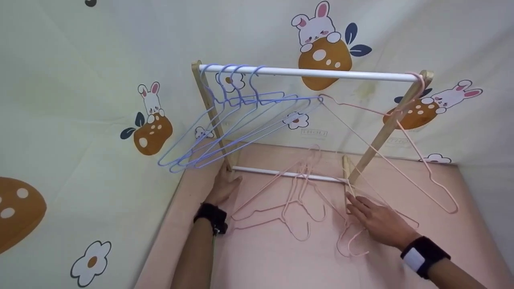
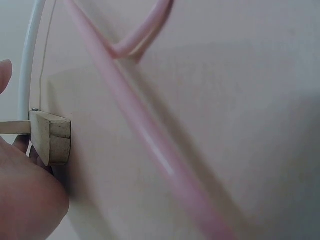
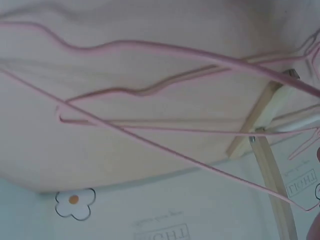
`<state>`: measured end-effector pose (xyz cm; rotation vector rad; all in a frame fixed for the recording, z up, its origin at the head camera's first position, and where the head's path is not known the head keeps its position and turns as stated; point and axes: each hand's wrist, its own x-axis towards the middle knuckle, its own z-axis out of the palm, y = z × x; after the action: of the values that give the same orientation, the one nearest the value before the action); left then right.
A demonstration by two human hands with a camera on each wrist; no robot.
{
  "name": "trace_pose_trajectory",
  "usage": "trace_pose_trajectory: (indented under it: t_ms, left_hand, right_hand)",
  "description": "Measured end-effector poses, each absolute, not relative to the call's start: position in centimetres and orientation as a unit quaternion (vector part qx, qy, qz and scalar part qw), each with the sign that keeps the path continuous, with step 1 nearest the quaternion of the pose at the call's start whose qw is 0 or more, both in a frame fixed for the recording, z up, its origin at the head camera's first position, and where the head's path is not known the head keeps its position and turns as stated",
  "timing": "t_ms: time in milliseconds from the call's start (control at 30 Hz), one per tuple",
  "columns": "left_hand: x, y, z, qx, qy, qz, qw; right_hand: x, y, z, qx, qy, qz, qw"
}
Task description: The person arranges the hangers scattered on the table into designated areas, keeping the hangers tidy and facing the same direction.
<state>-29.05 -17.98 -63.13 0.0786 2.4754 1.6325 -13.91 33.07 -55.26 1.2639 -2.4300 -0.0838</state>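
A: Left side?
B: Blue hangers on the rack's top bar. Below, left hand at its left foot: fingers behind the wood, thumb spread away. Can't tell if they grasp it.
A: Middle?
B: Loose pink hangers on the desk, between the hands, near side of the bottom bar.
A: Right?
B: Right hand, fingertips at the right foot's near end, beside one loose hanger. Pinch or just touch, can't tell. Far right, pink hanger hung up.
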Motion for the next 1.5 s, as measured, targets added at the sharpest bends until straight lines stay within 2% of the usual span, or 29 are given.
trace_pose_trajectory:
  t_ms: [233, 433, 800, 1000, 1200, 1500]
  left_hand:
    - [-29.8, -18.4, -64.6, 0.028, 0.823, 0.562, 0.084]
    - [-29.9, -18.4, -64.5, 0.027, 0.822, 0.561, 0.096]
    - [-29.1, -18.1, -63.3, 0.011, 0.834, 0.542, 0.103]
    - [-28.8, -17.9, -62.7, 0.019, 0.833, 0.547, 0.084]
    - [-29.1, -18.0, -63.1, 0.015, 0.837, 0.539, 0.093]
    - [-29.4, -18.3, -64.0, 0.04, 0.835, 0.544, 0.078]
  right_hand:
    - [-14.2, 33.0, -51.3, 0.467, -0.874, -0.079, 0.112]
    - [-13.9, 33.1, -49.8, 0.467, -0.877, -0.082, 0.081]
    - [-14.6, 32.6, -49.7, 0.489, -0.85, -0.116, 0.159]
    - [-14.9, 32.4, -49.5, 0.49, -0.847, -0.097, 0.182]
    - [-15.4, 31.9, -49.2, 0.502, -0.83, -0.103, 0.219]
    - [-15.8, 30.4, -48.8, 0.525, -0.809, -0.052, 0.26]
